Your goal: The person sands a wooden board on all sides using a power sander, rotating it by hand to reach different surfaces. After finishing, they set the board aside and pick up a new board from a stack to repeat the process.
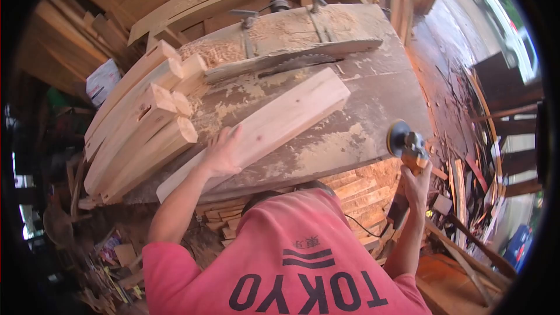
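Note:
A long, pale squared timber (291, 114) lies slantwise on the saw table (379, 105). My left hand (221, 154) grips it near its lower left part, with the fingers reaching toward its far edge. In my right hand (417, 181), off the table's front right edge, is an angle grinder (414, 154). Its round disc (398, 137) faces left and is apart from the timber. A cord trails from the tool's rear end. Part of the grinder's body is hidden by my fingers.
A toothed circular saw blade (300, 63) pokes up beside a wooden fence (350, 46) held by clamps. Several shaped timbers (140, 122) are stacked at the left. Sawdust covers much of the table. Wood offcuts (367, 192) lie below, and scraps (466, 186) litter the right side.

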Available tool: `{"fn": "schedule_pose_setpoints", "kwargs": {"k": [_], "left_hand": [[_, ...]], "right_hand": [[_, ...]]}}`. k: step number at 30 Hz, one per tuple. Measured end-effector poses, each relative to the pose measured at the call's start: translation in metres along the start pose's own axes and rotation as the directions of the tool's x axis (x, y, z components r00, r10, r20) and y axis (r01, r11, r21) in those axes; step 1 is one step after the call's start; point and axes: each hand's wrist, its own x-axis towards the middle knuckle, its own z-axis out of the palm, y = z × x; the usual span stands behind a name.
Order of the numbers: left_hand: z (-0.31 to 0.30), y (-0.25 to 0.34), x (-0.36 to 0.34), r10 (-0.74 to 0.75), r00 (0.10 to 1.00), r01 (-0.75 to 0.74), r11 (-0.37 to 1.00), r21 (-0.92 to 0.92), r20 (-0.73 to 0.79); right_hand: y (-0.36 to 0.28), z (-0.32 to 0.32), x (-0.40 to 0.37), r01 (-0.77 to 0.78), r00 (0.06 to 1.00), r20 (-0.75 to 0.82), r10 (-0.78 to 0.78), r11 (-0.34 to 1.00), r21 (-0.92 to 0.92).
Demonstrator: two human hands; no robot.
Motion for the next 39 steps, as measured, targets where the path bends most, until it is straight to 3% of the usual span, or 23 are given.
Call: {"fn": "schedule_pose_setpoints", "kwargs": {"k": [1, 3, 5, 6, 9, 12, 16, 22, 24, 25, 28, 30, 32, 35, 38, 39], "left_hand": [[0.000, -0.005, -0.001, 0.026, 0.999, -0.027, 0.999, -0.026, -0.021], [0.001, -0.012, -0.002, 0.065, 0.996, -0.071, 0.993, -0.091, -0.061], [0.011, -0.007, -0.019, 0.030, 0.995, -0.034, 0.999, -0.041, -0.094], [0.015, -0.008, -0.030, 0.015, 0.994, -0.017, 1.000, -0.013, -0.112], [0.040, -0.032, -0.076, -0.188, 0.955, 0.214, 0.972, 0.096, -0.229], [0.039, -0.082, -0.148, -0.402, 0.890, 0.425, 0.903, 0.068, -0.217], [0.060, -0.164, -0.214, -0.313, 0.911, 0.318, 0.948, -0.026, -0.270], [0.040, -0.189, -0.213, -0.278, 0.955, 0.265, 0.956, -0.129, -0.102], [0.035, -0.218, -0.204, -0.190, 0.975, 0.155, 0.952, -0.264, -0.114], [0.035, -0.230, -0.203, -0.152, 0.980, 0.104, 0.939, -0.329, -0.125], [0.041, -0.243, -0.213, -0.185, 0.915, 0.059, 0.940, -0.335, -0.359], [0.044, -0.241, -0.217, -0.225, 0.898, 0.062, 0.915, -0.398, -0.378], [0.059, -0.246, -0.220, -0.232, 0.868, 0.033, 0.909, -0.415, -0.440], [0.083, -0.250, -0.216, -0.285, 0.734, -0.134, 0.829, -0.542, -0.617], [0.101, -0.253, -0.216, -0.478, 0.775, -0.148, 0.499, -0.854, -0.414], [0.110, -0.258, -0.216, -0.447, 0.804, -0.170, 0.460, -0.872, -0.392]], "right_hand": [[0.009, 0.001, 0.000, 0.035, 0.999, 0.004, -0.035, 0.999, 0.017], [-0.003, 0.000, -0.007, -0.047, 0.998, 0.049, 0.044, 0.996, 0.071], [-0.012, 0.002, -0.007, -0.084, 0.992, 0.095, 0.077, 0.994, 0.072], [-0.009, 0.006, -0.006, -0.032, 0.993, 0.113, 0.018, 0.992, 0.122], [-0.021, 0.017, -0.019, -0.042, 0.992, 0.125, 0.035, 0.998, 0.050], [-0.022, 0.028, -0.034, -0.032, 0.988, 0.152, 0.022, 0.998, 0.063], [-0.053, 0.046, -0.071, -0.084, 0.977, 0.206, 0.055, 0.988, 0.132], [-0.102, 0.097, -0.148, 0.004, 0.981, 0.191, -0.029, 0.991, 0.134], [-0.124, 0.117, -0.182, 0.032, 0.981, 0.185, -0.063, 0.986, 0.166], [-0.133, 0.126, -0.194, 0.049, 0.979, 0.187, -0.084, 0.982, 0.183], [-0.144, 0.146, -0.228, 0.062, 0.977, 0.188, -0.101, 0.977, 0.204], [-0.160, 0.154, -0.255, -0.013, 0.975, 0.219, -0.032, 0.980, 0.199], [-0.165, 0.160, -0.268, 0.021, 0.975, 0.218, -0.054, 0.988, 0.151], [-0.169, 0.171, -0.266, 0.071, 0.970, 0.225, -0.095, 0.991, 0.115], [-0.171, 0.178, -0.259, 0.028, 0.961, 0.271, -0.060, 0.992, 0.120], [-0.176, 0.178, -0.261, 0.058, 0.956, 0.280, -0.082, 0.994, 0.092]]}}
